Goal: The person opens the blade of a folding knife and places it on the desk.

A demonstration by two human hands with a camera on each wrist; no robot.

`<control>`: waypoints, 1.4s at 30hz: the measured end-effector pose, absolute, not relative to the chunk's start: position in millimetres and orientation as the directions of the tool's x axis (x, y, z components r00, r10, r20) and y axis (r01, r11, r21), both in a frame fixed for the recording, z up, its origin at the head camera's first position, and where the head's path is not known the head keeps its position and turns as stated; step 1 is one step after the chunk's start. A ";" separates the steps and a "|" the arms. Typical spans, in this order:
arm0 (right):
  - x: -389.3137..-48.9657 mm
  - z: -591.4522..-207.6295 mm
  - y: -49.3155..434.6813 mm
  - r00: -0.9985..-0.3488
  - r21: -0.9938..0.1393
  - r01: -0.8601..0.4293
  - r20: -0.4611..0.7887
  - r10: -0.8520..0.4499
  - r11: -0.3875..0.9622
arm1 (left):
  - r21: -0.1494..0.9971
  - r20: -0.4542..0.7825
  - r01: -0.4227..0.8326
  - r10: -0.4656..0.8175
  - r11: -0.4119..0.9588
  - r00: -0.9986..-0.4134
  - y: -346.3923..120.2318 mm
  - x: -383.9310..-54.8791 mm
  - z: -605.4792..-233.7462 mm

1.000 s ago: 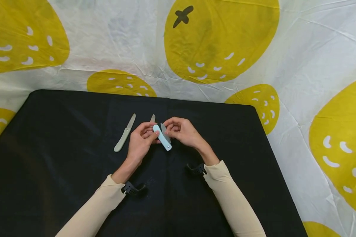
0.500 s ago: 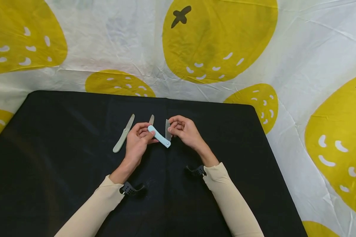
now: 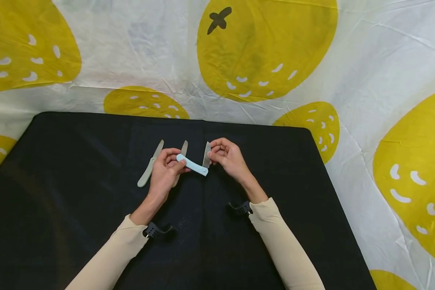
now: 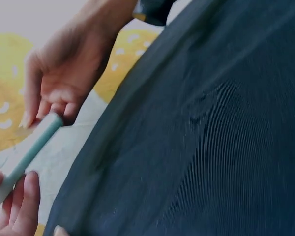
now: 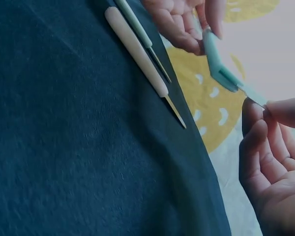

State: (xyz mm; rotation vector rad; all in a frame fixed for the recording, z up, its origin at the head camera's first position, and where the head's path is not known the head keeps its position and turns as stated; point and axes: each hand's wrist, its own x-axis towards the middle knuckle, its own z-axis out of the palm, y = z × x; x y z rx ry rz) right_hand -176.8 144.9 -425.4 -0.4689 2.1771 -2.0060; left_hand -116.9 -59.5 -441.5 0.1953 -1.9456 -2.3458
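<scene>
A folding knife with a light blue handle is held over the black cloth, its blade swung partly out at a wide angle to the handle. Thumb and fingers of my left hand grip the handle's far end from the pivot. My right hand pinches the blade between thumb and fingertips, clearly seen in the right wrist view. Beside my left hand lies an unfolded knife with a grey-green handle. Another unfolded knife shows its blade behind that hand, which hides most of its handle.
The black-covered table spreads under both arms. Behind it hangs a white curtain with large yellow fruit prints. In the right wrist view, the pale-handled knife and the green-handled knife lie side by side near the table edge.
The blade has swung outward from close beside the handle to a wide angle. My left hand has moved slightly left with the handle; my right hand has drawn the blade slightly up and right.
</scene>
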 end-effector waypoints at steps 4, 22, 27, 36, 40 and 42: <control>-178.8 -423.7 144.8 -0.929 -0.989 -0.135 0.104 -0.355 0.062 | 0.997 0.023 0.031 -0.099 -0.073 -0.995 -67.1 -115.4 -439.2; -175.9 -421.3 149.4 -0.930 -0.988 -0.093 0.044 -0.364 0.119 | 0.947 0.212 0.230 0.104 0.223 -0.972 -87.0 -114.4 -445.8; -176.1 -422.7 149.1 -0.924 -0.987 -0.099 0.043 -0.380 0.130 | 0.927 0.242 0.249 0.059 0.280 -0.969 -87.7 -112.4 -448.0; -177.5 -421.7 150.7 -0.934 -0.987 -0.089 0.035 -0.355 0.137 | 0.918 0.236 0.221 -0.008 0.328 -0.972 -83.5 -107.5 -450.1; -178.8 -422.9 152.5 -0.947 -0.991 -0.082 0.043 -0.317 0.110 | 0.907 0.251 0.217 -0.049 0.361 -0.967 -82.0 -107.2 -449.7; -179.5 -422.9 153.4 -0.955 -0.992 -0.084 0.055 -0.290 0.089 | 0.905 0.263 0.222 -0.070 0.362 -0.962 -81.2 -107.5 -449.1</control>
